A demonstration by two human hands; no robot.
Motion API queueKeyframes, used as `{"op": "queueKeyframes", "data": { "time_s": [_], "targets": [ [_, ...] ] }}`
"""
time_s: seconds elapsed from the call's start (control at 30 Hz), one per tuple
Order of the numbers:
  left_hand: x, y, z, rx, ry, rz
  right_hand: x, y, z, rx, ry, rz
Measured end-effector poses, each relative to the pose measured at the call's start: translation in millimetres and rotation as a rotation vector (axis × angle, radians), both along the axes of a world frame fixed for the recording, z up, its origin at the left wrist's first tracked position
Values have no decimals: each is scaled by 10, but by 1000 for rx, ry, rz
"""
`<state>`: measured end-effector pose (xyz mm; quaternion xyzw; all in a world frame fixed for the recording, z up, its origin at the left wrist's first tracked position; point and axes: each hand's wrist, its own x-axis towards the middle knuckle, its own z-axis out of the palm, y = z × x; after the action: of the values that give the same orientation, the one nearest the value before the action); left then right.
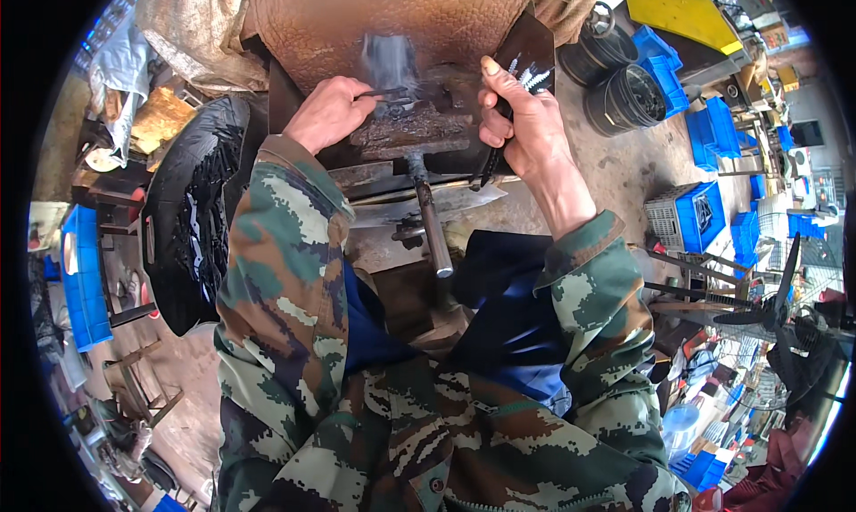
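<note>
A steel bar [430, 222] points toward the lap, with a rough block [410, 134] beyond it. The right hand [528, 120] is curled round dark rods [489, 166], silvery tips jutting above the fist, dark ends below. The left hand [332, 114] pinches a thin dark strip [385, 91] by its left end; the rest extends rightward, just nearer than a grey blur [389, 57].

A stained concrete floor [615, 173] stretched to the right; there, black buckets [613, 113] stood at the far side beside blue plastic crates [716, 129], a black-bladed fan [774, 318] nearer.
</note>
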<state>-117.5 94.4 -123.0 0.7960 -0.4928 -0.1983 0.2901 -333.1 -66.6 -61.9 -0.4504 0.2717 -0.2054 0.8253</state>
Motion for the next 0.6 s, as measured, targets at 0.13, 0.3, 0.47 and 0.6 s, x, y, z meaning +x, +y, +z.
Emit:
{"op": "queueKeyframes", "data": {
  "time_s": [0.13, 0.3, 0.47, 0.6],
  "targets": [
    [-17, -15, 43, 39, 70, 69, -47, 124, 23, -146, 106, 24],
    [196, 60, -145, -65, -97, 177, -68, 196, -33, -295, 186, 113],
    [158, 89, -149, -47, 104, 310, -246, 268, -83, -678, 385, 198],
    [172, 169, -128, -150, 179, 359, -410, 426, -371, -817, 264, 400]
  ]
}}
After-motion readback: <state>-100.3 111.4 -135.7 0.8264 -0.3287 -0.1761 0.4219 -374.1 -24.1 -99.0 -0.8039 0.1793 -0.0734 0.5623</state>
